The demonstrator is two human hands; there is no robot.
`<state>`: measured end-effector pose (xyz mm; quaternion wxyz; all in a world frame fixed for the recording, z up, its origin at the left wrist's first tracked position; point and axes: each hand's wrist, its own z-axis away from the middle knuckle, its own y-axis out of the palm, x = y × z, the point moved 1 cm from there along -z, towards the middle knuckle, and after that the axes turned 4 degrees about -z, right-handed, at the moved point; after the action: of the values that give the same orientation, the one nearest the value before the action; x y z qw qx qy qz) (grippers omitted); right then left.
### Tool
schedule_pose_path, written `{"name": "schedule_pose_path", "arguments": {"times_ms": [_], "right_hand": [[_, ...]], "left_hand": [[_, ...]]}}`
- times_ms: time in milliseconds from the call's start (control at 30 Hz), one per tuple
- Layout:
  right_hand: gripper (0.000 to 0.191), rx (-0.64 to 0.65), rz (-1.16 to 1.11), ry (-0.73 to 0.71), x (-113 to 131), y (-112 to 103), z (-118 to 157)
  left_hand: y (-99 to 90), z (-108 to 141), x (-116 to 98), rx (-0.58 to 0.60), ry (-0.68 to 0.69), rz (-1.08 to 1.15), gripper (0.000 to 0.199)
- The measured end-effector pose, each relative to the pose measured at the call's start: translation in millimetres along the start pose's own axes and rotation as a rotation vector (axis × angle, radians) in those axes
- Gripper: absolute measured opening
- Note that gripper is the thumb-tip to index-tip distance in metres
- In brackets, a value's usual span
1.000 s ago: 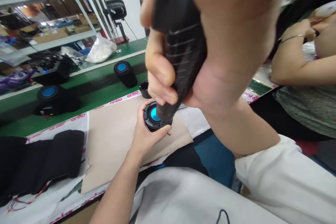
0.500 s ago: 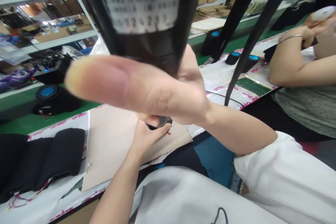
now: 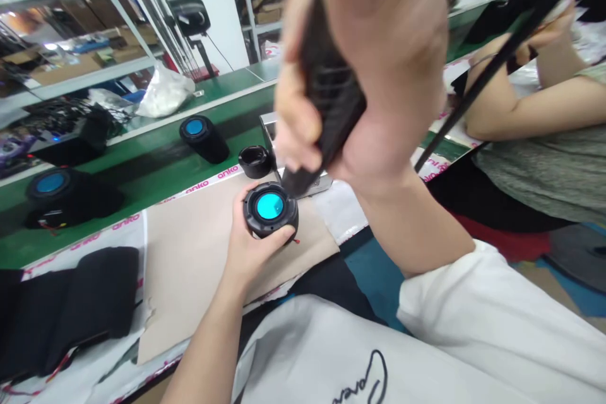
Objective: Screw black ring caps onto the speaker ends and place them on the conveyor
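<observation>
My left hand (image 3: 249, 252) grips the side of a round black speaker (image 3: 253, 222) with a shiny blue centre, which stands face up on a sheet of cardboard (image 3: 189, 259). A bit of red wire pokes out beside my thumb. My right hand (image 3: 392, 88), large and blurred near the camera, is wrapped round a black power screwdriver (image 3: 329, 91). The tool slants down, and its lower end is at the speaker's right rim in this view. Whether it touches a screw I cannot tell. The tool's upper part is partly hidden by my fingers.
Behind the speaker are a black ring (image 3: 254, 163) and a metal tray (image 3: 322, 187). Other blue-faced speakers (image 3: 208, 142) stand on the green bench. Black cloth-covered pieces (image 3: 99, 297) with wires lie at left. A dark strap or cable (image 3: 487, 79) slants across the right, before a co-worker's arm (image 3: 511, 104).
My right hand has turned, and the screwdriver, with its label facing the camera before, now tilts down to the speaker. The speaker's blue face, hidden before, now shows. My left hand keeps its hold.
</observation>
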<state>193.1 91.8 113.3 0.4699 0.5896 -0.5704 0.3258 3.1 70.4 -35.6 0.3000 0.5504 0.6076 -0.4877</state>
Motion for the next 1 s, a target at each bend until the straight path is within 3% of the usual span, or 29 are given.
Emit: {"name": "schedule_pose_path", "arguments": {"times_ms": [133,267,500,600,700,800,900,1000], "right_hand": [[0.061,-0.062,-0.136,-0.334,-33.1,-10.9,-17.7],[0.062,-0.074,-0.115,-0.296,-67.0,-19.0,-31.9],[0.061,-0.078,-0.118,-0.248,-66.8,-21.8,-21.9],[0.058,-0.043,-0.107,-0.166,-56.0,-24.0,-18.9],[0.042,-0.053,-0.241,-0.291,-25.4,-17.7,-16.0],[0.043,0.091,-0.408,-0.35,14.4,7.7,-13.0],[0.057,0.234,-0.384,-0.176,41.5,44.2,-12.5],[0.054,0.338,-0.339,0.068,44.9,69.7,-15.7]], "left_hand": [[1.4,-1.2,2.4,-0.001,0.067,0.008,0.091],[0.2,-0.6,3.9,-0.003,0.081,0.003,0.09],[0.1,-0.6,6.7,0.014,0.086,0.019,0.09],[0.7,-0.9,6.9,0.022,0.068,0.027,0.092],[1.3,-0.5,4.8,0.03,0.05,0.021,0.094],[1.9,0.3,2.4,0.035,0.026,0.033,0.095],[2.3,0.6,1.5,0.047,-0.019,0.057,0.099],[2.7,0.1,0.7,0.072,-0.047,0.074,0.097]]}}
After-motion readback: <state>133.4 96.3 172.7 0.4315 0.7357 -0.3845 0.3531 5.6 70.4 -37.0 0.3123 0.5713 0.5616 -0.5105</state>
